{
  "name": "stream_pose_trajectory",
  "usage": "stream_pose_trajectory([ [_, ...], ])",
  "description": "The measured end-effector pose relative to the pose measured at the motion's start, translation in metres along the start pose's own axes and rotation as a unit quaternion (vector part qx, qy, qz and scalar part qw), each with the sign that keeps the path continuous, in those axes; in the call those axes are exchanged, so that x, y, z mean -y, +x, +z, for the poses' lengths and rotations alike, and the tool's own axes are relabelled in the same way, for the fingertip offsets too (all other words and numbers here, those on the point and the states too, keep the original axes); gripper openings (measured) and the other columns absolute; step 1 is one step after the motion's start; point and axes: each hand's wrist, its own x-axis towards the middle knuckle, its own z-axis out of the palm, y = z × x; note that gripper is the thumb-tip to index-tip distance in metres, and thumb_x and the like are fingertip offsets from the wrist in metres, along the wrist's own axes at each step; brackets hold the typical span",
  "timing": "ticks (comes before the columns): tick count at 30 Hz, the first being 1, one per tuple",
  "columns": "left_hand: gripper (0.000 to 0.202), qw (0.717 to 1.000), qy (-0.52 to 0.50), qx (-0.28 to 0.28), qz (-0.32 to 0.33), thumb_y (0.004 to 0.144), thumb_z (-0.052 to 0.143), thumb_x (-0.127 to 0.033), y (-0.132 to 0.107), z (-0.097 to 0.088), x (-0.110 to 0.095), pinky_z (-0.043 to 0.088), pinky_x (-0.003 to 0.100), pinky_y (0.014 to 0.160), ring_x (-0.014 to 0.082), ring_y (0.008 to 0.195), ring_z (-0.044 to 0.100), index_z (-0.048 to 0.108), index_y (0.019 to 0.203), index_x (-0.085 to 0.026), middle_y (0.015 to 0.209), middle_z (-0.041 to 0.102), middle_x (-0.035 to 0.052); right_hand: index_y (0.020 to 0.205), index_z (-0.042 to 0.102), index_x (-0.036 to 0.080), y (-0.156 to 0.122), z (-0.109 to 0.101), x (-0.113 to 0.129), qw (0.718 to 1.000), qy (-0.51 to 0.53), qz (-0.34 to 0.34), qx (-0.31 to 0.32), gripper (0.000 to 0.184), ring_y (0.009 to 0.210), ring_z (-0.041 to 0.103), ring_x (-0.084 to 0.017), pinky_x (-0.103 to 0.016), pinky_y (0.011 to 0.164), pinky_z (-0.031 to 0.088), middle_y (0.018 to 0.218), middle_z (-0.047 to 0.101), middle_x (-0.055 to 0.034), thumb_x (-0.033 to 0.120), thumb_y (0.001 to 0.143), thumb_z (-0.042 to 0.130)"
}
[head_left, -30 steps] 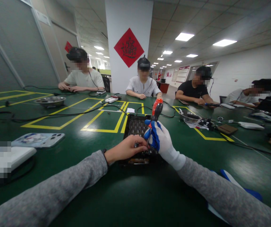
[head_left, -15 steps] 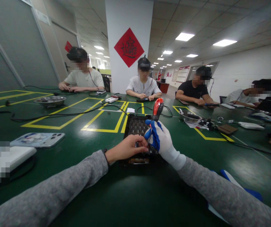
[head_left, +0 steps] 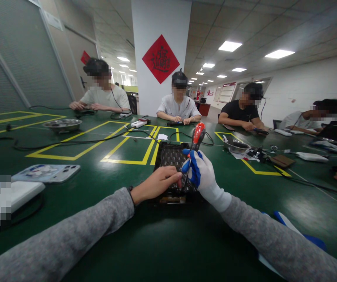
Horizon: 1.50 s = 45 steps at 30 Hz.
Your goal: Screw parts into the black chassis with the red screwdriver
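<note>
The right hand (head_left: 206, 171) is gripping a screwdriver (head_left: 198, 136) that is slanting down toward the left hand (head_left: 156, 182), above the black case (head_left: 168, 154) beneath both; whether the left is holding anything, I cannot tell.

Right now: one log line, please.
left hand: bare, over black tray | right hand: gloved, gripping red-black screwdriver | phone: on green table

The person's gloved right fingers (head_left: 196, 174) hold one screwdriver (head_left: 198, 135) over one black tray (head_left: 170, 156). Beyond the fingers, one each side, are two metal bowls (head_left: 62, 129); one phone (head_left: 49, 176) lies left of them.
</note>
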Motion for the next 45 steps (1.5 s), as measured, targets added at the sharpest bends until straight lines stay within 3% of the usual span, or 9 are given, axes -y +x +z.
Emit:
stream_pose_trajectory([
  [5,0.058,1.0,0.008,0.006,-0.016,0.092,0.023,-0.044,-0.001,0.0,-0.002,0.041,0.025,0.074,0.013,0.073,0.052,0.068,0.072,-0.014,0.078,0.057,0.0039,0.093,0.058,0.017,-0.001,-0.001,0.002,0.999,-0.033,-0.023,-0.005,0.033,0.045,0.046,-0.008,-0.021,0.042,0.037,0.053,0.054,0.0035,0.045,0.076,0.054],
  [12,0.059,1.0,0.003,0.026,-0.012,0.093,0.019,-0.045,0.0,0.0,-0.002,0.04,0.025,0.077,0.0131,0.076,0.052,0.068,0.078,-0.015,0.082,0.059,0.0036,0.09,0.059,0.017,-0.007,0.003,0.016,0.999,-0.035,0.009,-0.012,0.03,0.043,0.043,-0.009,-0.022,0.04,0.034,0.051,0.053,0.0029,0.043,0.076,0.051],
  [23,0.064,1.0,0.011,0.019,-0.012,0.093,0.016,-0.044,-0.001,0.001,-0.001,0.039,0.024,0.079,0.0138,0.076,0.051,0.069,0.073,-0.015,0.081,0.06,0.004,0.091,0.059,0.017,-0.006,0.001,0.013,0.999,-0.036,0.005,-0.009,0.03,0.044,0.045,-0.009,-0.021,0.038,0.035,0.052,0.054,0.0024,0.042,0.074,0.055],
  [27,0.055,1.0,0.002,0.01,-0.006,0.093,0.021,-0.042,0.001,0.001,0.0,0.04,0.024,0.076,0.0131,0.076,0.052,0.066,0.077,-0.014,0.082,0.059,0.0031,0.089,0.058,0.017,-0.004,0.002,0.01,1.0,-0.016,0.008,-0.016,0.03,0.045,0.047,-0.008,-0.02,0.041,0.037,0.054,0.056,0.002,0.043,0.075,0.055],
  [33,0.026,1.0,-0.003,0.018,-0.006,0.079,0.056,-0.039,0.001,0.001,0.004,0.042,0.024,0.073,0.0131,0.075,0.055,0.062,0.079,-0.014,0.08,0.062,0.0016,0.095,0.055,0.018,0.001,0.003,-0.002,1.0,0.023,0.019,0.0,0.038,0.039,0.046,-0.007,-0.018,0.038,0.038,0.053,0.056,0.005,0.05,0.074,0.055],
  [40,0.02,0.999,-0.003,0.032,0.043,0.085,0.05,-0.028,0.001,-0.001,0.004,0.042,0.024,0.076,0.0124,0.079,0.057,0.064,0.082,-0.014,0.084,0.064,0.003,0.1,0.054,0.017,0.001,0.002,-0.004,0.999,0.026,0.027,0.031,0.039,0.038,0.045,-0.006,-0.016,0.036,0.036,0.054,0.057,0.0039,0.049,0.076,0.054],
  [45,0.02,0.999,0.008,0.024,0.023,0.082,0.054,-0.032,0.002,0.001,0.006,0.042,0.024,0.074,0.0128,0.076,0.056,0.064,0.081,-0.014,0.081,0.064,0.0019,0.101,0.054,0.017,0.001,0.003,-0.003,0.999,0.031,0.02,0.03,0.039,0.039,0.045,-0.006,-0.016,0.037,0.036,0.054,0.057,0.0041,0.047,0.076,0.055],
])
